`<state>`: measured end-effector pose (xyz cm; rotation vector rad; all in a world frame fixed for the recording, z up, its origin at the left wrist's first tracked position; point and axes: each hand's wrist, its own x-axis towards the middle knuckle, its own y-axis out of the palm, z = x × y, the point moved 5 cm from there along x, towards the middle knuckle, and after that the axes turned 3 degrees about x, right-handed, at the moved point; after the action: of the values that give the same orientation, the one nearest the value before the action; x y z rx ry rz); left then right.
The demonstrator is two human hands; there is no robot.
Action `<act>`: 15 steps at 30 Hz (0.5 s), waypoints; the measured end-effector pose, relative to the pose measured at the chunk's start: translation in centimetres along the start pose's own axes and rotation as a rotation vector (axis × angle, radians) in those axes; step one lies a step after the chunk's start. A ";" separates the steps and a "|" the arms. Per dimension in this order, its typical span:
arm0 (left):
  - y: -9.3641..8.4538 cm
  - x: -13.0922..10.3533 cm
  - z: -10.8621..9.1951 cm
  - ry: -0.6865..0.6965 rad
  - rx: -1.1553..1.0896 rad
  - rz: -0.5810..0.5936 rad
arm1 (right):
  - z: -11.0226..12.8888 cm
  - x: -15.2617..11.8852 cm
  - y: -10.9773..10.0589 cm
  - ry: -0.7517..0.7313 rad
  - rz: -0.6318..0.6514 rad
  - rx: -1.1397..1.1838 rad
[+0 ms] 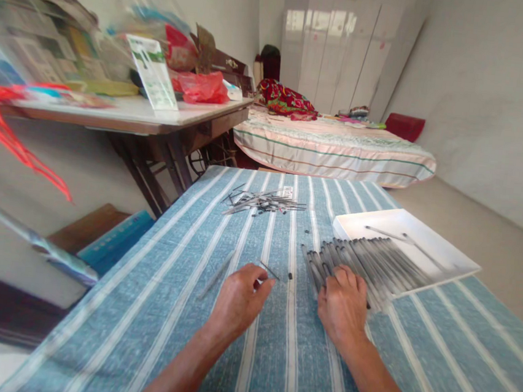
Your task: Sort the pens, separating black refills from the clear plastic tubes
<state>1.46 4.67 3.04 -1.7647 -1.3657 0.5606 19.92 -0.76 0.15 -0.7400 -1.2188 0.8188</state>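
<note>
My left hand (241, 296) is closed, thumb and forefinger pinched round a thin dark refill (269, 271) that points up and left. Just right of it a small black cap (289, 276) lies on the striped cloth. My right hand (344, 299) rests on the near left part of a row of clear pens with dark ends (375, 262); its fingers curl down, and what they grip is hidden. To the left of my left hand lies a clear pen tube (215, 276). Farther back is a loose pile of thin dark refills and small caps (265, 202).
A white tray (453, 262) with a few thin rods stands at the right, beside and partly under the pens. The blue striped cloth (137, 332) covers the table. A side table (125, 115) with bags stands at the left; a bed (335, 147) is behind.
</note>
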 end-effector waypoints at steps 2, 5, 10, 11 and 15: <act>1.3 -0.3 -0.6 -0.031 -0.201 0.044 | 0.7 -0.2 -0.4 -0.045 -0.061 0.109; 3.1 -0.8 -1.0 -0.152 -0.604 0.172 | 2.7 -0.6 -1.1 -0.135 -0.120 0.324; 5.0 -1.5 -0.4 -0.360 -1.089 0.224 | 6.2 -1.2 -1.0 -0.226 -0.087 0.509; 5.2 -1.5 -0.1 -0.396 -1.087 0.196 | 6.6 -1.3 -0.6 -0.235 -0.063 0.507; 5.7 -1.5 0.7 -0.476 -0.981 0.174 | 6.6 -1.7 0.6 -0.270 0.030 0.478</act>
<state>3.75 3.04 -2.16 -2.6596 -2.0417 0.4384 13.12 -1.50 0.04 -0.2630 -1.1838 1.2091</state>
